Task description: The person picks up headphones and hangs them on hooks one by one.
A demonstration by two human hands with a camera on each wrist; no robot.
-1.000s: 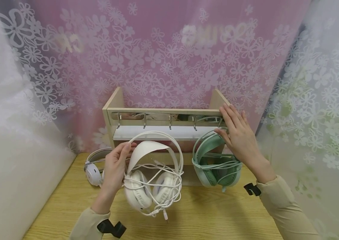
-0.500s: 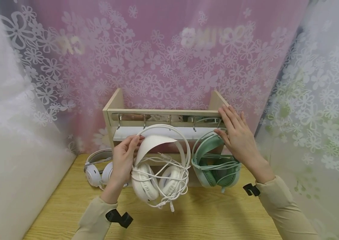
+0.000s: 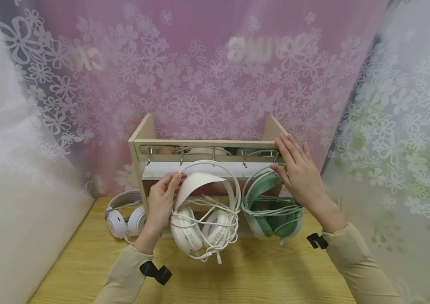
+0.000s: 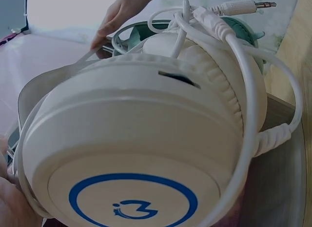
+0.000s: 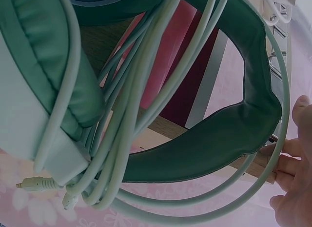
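White headphones [image 3: 185,230] with a bundled cable are before the middle of the wooden shelf [image 3: 200,142]. My left hand [image 3: 161,204] pinches the left side of their headband. The top of that band is close to a middle hook [image 3: 213,153]; contact is unclear. In the left wrist view, one ear cup [image 4: 126,134] with a blue ring fills most of the picture. Green headphones [image 3: 260,190] hang at the shelf's right end, cable wrapped about them. My right hand [image 3: 300,179] rests on the shelf's right corner, fingers extended and thumb beside the green headband [image 5: 204,144].
Another white pair of headphones [image 3: 117,221] with a grey inner band stands on the wooden table [image 3: 253,274], left of the shelf. Several metal hooks line a shiny rail [image 3: 161,150] on the shelf front. Flowered curtains [image 3: 207,76] enclose the back and sides.
My left hand has carried the white headphones to the right and slightly up, in front of the middle hooks. The right hand has stayed at the shelf corner.
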